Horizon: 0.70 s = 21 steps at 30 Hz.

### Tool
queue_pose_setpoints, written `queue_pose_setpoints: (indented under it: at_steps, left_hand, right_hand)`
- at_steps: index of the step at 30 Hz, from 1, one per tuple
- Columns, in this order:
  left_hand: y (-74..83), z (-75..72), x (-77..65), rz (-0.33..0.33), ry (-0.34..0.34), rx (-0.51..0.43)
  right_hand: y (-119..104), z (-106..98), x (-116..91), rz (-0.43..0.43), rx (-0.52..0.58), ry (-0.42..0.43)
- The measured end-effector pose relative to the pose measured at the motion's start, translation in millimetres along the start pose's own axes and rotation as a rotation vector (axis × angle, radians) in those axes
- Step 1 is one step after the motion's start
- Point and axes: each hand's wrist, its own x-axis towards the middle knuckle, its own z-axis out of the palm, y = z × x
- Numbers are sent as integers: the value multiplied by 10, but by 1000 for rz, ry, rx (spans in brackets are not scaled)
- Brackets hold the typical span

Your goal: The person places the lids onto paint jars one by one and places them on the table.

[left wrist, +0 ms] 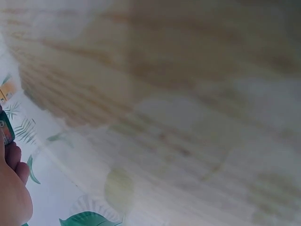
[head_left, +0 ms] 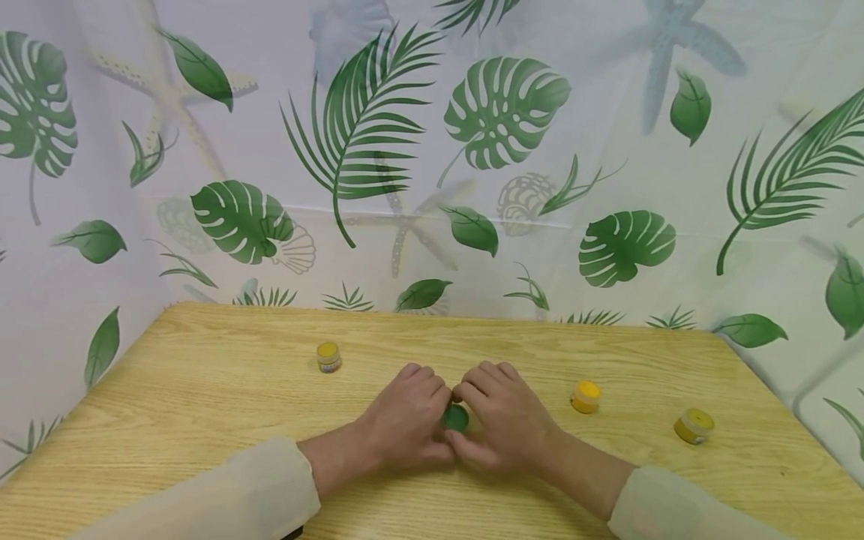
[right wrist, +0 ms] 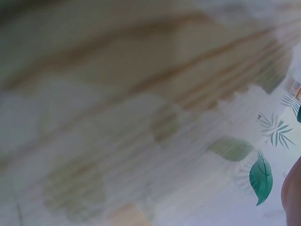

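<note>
In the head view, a small green-topped paint jar (head_left: 456,418) sits between both hands at the middle of the table. My left hand (head_left: 412,416) grips it from the left with curled fingers, and my right hand (head_left: 506,416) holds it from the right. The thumbs meet on the near side; most of the jar's side is hidden by the hands. At the left edge of the left wrist view, the jar's label (left wrist: 6,129) shows above my fingers. Only a sliver of my right hand (right wrist: 294,193) enters the right wrist view.
A yellow-ochre paint jar (head_left: 328,358) stands farther back on the left of the wooden table (head_left: 202,390). Toward the right are an orange-yellow jar (head_left: 585,397) and a dark yellow jar (head_left: 694,426). A leaf-printed cloth (head_left: 405,150) hangs behind.
</note>
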Motion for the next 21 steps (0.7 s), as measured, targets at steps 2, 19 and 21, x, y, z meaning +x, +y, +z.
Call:
queue_pose_setpoints:
  at_steps: [2,19,21]
  left_hand:
    - [-5,7,-1,-6,13,-1]
    - [-8,25,2,14,64,29]
    - [-8,27,3,15,64,32]
  right_hand:
    - [3,-4,3,-12,2,-3]
    - [-2,8,7,-38,-41,6]
    - [-4,9,10,-38,-41,10]
